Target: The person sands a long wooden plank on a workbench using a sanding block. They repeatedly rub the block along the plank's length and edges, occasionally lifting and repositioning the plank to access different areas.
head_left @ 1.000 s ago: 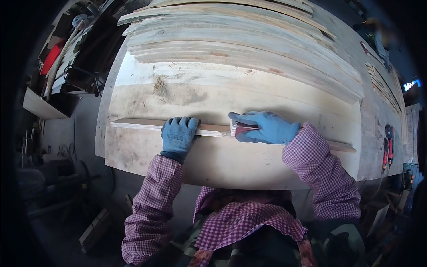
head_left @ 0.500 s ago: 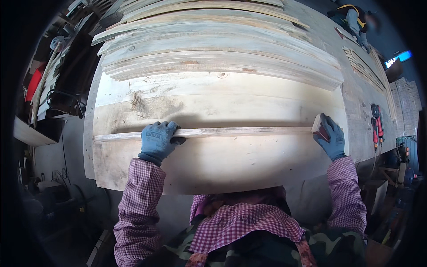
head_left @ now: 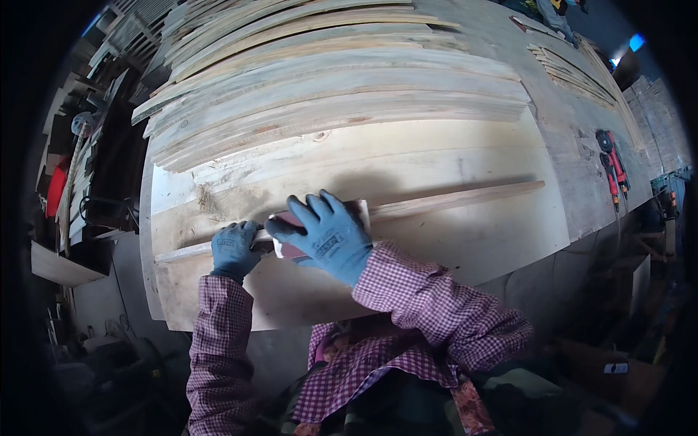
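A long, narrow wooden strip point(head_left: 458, 198) lies across a pale wooden board point(head_left: 472, 243) in front of me, its right end angled away. My left hand point(head_left: 234, 251), in a blue-grey work glove, is closed around the strip near its left end. In the other glove, my right hand point(head_left: 331, 240) grips a sanding block point(head_left: 291, 251) wrapped in reddish-brown sandpaper. The block sits against the strip just right of my left hand. My right palm and fingers hide part of both the block and the strip.
Several wooden boards point(head_left: 342, 80) are piled behind the strip. Two red-and-black power tools point(head_left: 613, 168) lie on the table at the right. Thin slats point(head_left: 571, 75) are at the far right, near a partly visible person point(head_left: 554, 16). Wood shavings point(head_left: 211, 202) lie on the board.
My right hand has slid the sanding block leftward along the strip, from its right end to beside my left hand. The view has turned and shifted somewhat.
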Tool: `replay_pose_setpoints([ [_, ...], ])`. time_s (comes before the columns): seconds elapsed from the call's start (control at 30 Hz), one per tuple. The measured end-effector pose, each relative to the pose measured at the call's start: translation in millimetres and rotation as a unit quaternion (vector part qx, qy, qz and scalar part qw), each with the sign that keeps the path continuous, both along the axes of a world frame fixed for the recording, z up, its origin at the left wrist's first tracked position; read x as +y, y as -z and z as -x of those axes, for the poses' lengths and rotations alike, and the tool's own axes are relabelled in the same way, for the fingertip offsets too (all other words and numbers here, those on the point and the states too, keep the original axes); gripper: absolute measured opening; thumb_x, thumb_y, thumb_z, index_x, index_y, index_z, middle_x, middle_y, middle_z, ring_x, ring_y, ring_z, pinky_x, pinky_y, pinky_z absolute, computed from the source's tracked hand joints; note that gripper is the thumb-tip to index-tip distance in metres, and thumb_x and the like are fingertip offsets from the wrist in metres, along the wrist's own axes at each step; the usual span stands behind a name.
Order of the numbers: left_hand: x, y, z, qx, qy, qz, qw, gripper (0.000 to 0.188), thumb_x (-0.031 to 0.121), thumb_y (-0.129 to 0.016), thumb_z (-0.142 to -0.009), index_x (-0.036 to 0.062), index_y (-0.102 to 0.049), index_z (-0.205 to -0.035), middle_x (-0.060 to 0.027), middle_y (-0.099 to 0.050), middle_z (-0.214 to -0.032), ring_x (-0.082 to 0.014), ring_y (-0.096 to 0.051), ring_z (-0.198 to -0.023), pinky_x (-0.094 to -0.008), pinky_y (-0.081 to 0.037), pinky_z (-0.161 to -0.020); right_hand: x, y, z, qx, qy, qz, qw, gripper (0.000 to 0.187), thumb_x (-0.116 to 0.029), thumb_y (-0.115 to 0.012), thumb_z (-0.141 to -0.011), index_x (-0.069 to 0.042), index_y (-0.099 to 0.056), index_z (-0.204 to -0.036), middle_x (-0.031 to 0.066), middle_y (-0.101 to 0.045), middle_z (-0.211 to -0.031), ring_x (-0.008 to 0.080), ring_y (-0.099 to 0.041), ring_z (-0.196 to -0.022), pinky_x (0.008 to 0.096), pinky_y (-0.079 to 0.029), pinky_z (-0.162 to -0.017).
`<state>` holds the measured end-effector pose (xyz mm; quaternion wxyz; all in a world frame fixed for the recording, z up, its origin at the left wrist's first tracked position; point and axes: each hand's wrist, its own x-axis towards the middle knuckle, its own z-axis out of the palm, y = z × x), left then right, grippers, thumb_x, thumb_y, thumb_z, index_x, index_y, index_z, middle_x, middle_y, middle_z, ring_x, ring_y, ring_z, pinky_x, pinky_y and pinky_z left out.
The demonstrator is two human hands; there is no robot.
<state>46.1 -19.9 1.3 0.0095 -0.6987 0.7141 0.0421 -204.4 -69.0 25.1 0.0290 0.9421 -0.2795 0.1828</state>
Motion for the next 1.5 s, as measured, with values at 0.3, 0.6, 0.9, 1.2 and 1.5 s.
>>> replay_pose_setpoints([
  [0.3, 9, -5, 12, 0.022, 0.004, 0.032, 0.999, 0.039, 0.052, -0.076, -0.078, 0.0201, -0.07, -0.099, -0.0029, -0.07, -0.092, -0.0272, -0.066, -0.089, -0.0425, -0.051, -0.08, -27, -5, 303, 0.036, 0.273, -0.031, 0.961, 0.083, -0.046, -0.083, -0.075, -0.024, -0.051, -0.148, 0.0149, -0.05, -0.144, 0.0362, -0.054, -0.122, 0.0496, -0.046, -0.103],
  [0.6, 5, -2, 10, 0.024, 0.022, 0.062, 0.998, 0.039, 0.047, -0.078, -0.075, 0.0183, -0.067, -0.099, -0.0037, -0.069, -0.09, -0.0285, -0.066, -0.086, -0.0437, -0.05, -0.077, -14, -28, 6, 0.07, 0.045, -0.103, 0.991, 0.074, -0.058, -0.068, -0.083, -0.031, -0.046, -0.148, 0.011, -0.05, -0.136, 0.0293, -0.049, -0.114, 0.0486, -0.038, -0.103],
  [0.9, 18, 4, -2, 0.026, 0.025, 0.122, 0.992, 0.029, 0.04, -0.081, -0.073, 0.0213, -0.07, -0.092, -0.0046, -0.068, -0.082, -0.0299, -0.064, -0.079, -0.0434, -0.048, -0.074, -46, -14, 198, -0.013, 0.286, -0.05, 0.957, 0.074, -0.057, -0.074, -0.08, -0.03, -0.051, -0.145, 0.011, -0.053, -0.127, 0.0296, -0.054, -0.106, 0.0472, -0.044, -0.095],
  [1.2, 9, 2, 8, 0.032, 0.026, 0.104, 0.994, 0.032, 0.04, -0.082, -0.072, 0.0216, -0.071, -0.096, -0.0058, -0.07, -0.087, -0.0303, -0.066, -0.085, -0.045, -0.049, -0.078, -60, 7, 332, -0.02, 0.534, -0.036, 0.844, 0.075, -0.059, -0.069, -0.086, -0.027, -0.046, -0.15, 0.0156, -0.057, -0.126, 0.0347, -0.062, -0.106, 0.0496, -0.049, -0.092],
  [1.5, 0, 8, 3, 0.018, 0.022, 0.064, 0.998, 0.038, 0.042, -0.083, -0.073, 0.0148, -0.071, -0.098, -0.0105, -0.071, -0.092, -0.0354, -0.066, -0.091, -0.0466, -0.05, -0.08, 17, -9, 19, -0.066, 0.112, -0.103, 0.986, 0.064, -0.053, -0.065, -0.085, -0.027, -0.051, -0.142, 0.0133, -0.053, -0.129, 0.0319, -0.051, -0.114, 0.0518, -0.036, -0.105],
])
